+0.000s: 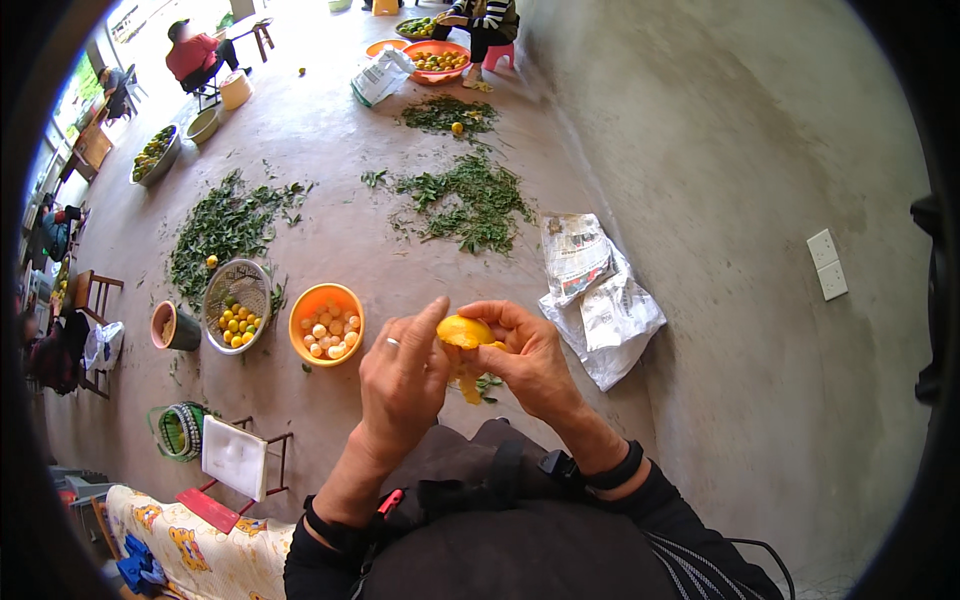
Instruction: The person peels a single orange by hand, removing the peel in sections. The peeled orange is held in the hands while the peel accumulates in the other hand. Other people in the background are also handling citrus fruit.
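Note:
A partly peeled yellow-orange citrus fruit (466,331) is between my two hands, above my lap. My right hand (529,360) grips it from the right, thumb below and fingers curled over the top. My left hand (401,375), with a ring on one finger, holds the fruit's left side; its fingertips are partly hidden. A strip of peel (470,390) dangles beneath. On the floor to the left stands an orange plastic basin (327,288) with several peeled citrus fruits (330,330) in it. Beside that, a perforated metal colander (238,279) holds several unpeeled ones (240,325).
Leafy cuttings (225,225) and another green heap (472,199) cover parts of the concrete floor. White printed sacks (600,300) lie against the right wall. A dark bucket (186,331) and a padded chair (234,456) are left. Beyond, people sit near fruit-filled basins (437,75).

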The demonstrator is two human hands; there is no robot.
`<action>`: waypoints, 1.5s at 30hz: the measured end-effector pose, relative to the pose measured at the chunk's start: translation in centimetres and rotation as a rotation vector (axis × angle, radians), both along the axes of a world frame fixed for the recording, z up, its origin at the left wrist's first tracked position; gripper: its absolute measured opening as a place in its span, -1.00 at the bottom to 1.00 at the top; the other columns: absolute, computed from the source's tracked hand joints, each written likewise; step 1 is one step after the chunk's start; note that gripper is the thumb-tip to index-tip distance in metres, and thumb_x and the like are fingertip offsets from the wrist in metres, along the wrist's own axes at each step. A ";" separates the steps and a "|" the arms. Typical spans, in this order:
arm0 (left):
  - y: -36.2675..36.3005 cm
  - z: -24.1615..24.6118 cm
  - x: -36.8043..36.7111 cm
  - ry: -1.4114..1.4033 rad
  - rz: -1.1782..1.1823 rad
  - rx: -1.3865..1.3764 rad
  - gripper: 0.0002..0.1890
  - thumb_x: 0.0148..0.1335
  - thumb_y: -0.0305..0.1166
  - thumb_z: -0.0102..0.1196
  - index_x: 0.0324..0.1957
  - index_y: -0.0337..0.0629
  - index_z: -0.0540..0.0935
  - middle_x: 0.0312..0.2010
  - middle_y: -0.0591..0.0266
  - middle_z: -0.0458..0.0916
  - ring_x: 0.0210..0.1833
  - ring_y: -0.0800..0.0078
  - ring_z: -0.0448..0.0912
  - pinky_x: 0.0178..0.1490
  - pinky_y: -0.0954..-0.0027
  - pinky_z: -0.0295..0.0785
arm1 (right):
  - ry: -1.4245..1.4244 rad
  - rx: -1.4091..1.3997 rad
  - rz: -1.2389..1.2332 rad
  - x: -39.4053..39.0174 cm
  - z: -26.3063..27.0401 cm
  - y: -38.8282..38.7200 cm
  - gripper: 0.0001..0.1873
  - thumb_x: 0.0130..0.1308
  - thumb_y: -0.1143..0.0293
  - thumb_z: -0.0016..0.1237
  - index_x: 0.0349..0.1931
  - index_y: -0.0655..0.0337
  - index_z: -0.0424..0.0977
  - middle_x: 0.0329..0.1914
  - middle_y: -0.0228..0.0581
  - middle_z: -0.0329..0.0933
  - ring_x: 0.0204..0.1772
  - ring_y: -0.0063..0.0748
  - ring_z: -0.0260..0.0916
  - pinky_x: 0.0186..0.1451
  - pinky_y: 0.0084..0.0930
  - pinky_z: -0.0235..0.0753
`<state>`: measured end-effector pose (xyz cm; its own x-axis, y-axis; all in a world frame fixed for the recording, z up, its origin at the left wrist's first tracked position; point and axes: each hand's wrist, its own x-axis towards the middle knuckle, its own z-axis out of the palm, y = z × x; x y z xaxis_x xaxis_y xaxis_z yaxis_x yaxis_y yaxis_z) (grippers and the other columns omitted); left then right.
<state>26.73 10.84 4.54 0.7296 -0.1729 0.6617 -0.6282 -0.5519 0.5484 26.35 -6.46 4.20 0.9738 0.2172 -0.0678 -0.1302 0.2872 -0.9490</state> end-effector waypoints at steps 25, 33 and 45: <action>0.2 -1.1 -1.6 0.068 0.133 -0.039 -0.54 0.17 -0.69 0.16 0.16 -0.32 0.57 -0.23 -0.05 0.67 -0.23 0.14 0.69 -0.12 0.22 0.59 | 0.049 -0.086 0.224 1.9 -0.9 0.5 -0.57 0.32 0.54 0.18 0.16 0.32 0.36 -0.01 -0.15 0.58 0.03 -0.50 0.57 0.04 -0.56 0.63; 0.8 -1.7 1.2 0.003 -0.036 -0.005 -0.54 0.17 -0.67 0.17 0.17 -0.31 0.57 -0.31 0.06 0.66 -0.34 0.23 0.64 -0.21 0.30 0.56 | 0.027 -0.214 0.095 2.2 -0.4 0.1 -0.64 0.31 0.52 0.21 0.04 0.27 0.38 -0.07 -0.19 0.59 0.01 -0.52 0.56 0.04 -0.57 0.61; -0.8 -3.3 4.4 0.324 -0.327 -0.285 -0.50 0.16 -0.70 0.14 0.19 -0.30 0.55 -0.28 0.11 0.61 -0.36 0.43 0.59 -0.25 0.40 0.55 | 0.101 -0.153 -0.286 0.6 -1.0 -0.3 -0.53 0.33 0.52 0.18 0.21 0.34 0.37 0.04 -0.16 0.55 0.11 -0.48 0.52 0.16 -0.52 0.59</action>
<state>31.18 10.02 1.23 0.8421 -0.2718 0.4659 -0.5164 -0.1570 0.8418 26.91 -6.73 3.22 0.9804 -0.0838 -0.1782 -0.1609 0.1807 -0.9703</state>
